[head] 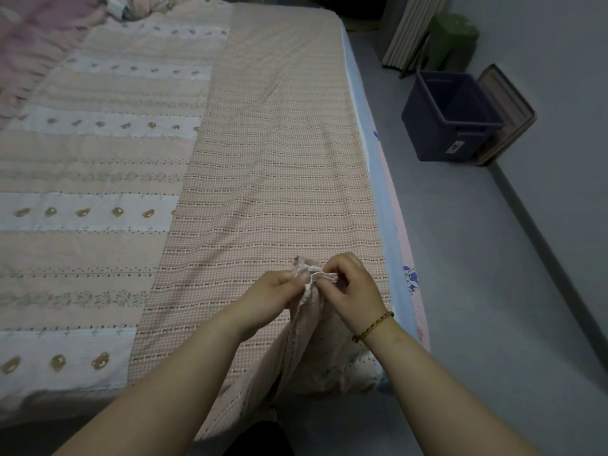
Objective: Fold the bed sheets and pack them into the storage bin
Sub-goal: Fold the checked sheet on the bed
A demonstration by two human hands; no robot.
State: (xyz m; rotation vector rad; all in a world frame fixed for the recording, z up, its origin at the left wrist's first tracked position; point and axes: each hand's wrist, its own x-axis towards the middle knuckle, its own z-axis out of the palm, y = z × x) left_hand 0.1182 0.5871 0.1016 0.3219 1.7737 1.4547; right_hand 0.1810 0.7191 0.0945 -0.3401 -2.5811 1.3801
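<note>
i saw the left hand point(273, 291) and right hand point(352, 287) side by side, each grip pinching the near end of the sheet point(279, 179), which stretched lengthwise away up the bed point(388, 232), storage bin point(427, 133) off right.

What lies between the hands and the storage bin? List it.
Head view: checked sheet, the bed's blue edge, then bare floor before the storage bin.

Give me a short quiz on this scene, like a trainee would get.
1. True or false: the left hand and the right hand both pinch the checked sheet.
2. The blue storage bin stands: A on a chair; B on the floor; C on a shelf.
3. Which wrist wears the bracelet?
Key: 1 true; 2 B; 3 the right.
</note>
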